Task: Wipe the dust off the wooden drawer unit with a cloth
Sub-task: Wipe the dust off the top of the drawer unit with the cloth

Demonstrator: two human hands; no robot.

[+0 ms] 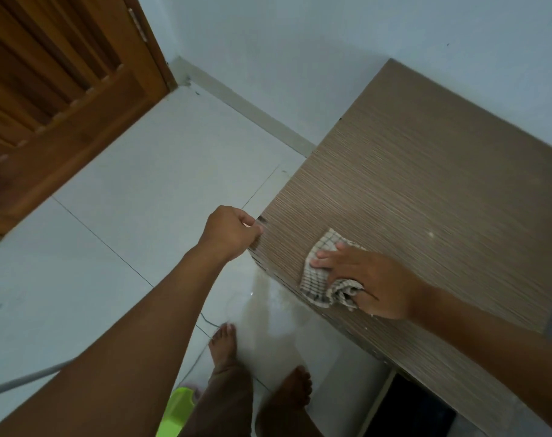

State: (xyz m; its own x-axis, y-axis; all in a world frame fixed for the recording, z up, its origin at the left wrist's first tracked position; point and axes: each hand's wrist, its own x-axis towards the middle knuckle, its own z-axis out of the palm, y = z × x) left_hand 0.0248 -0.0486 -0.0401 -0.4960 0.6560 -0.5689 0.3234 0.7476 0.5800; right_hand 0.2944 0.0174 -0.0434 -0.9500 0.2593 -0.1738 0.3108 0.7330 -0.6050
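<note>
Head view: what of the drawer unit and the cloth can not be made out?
Head view:
drawer unit: fronts hidden under its top; right part cut by the frame edge.
cloth: partly covered by the right hand.
dark shape below the unit: too dark to identify.

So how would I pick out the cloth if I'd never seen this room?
Find the big brown wood-grain drawer unit against the pale wall on the right. Close to its near edge, the right hand presses down on the cloth. It is the only fabric there: small, white with a dark check pattern, one end bunched up.
</note>
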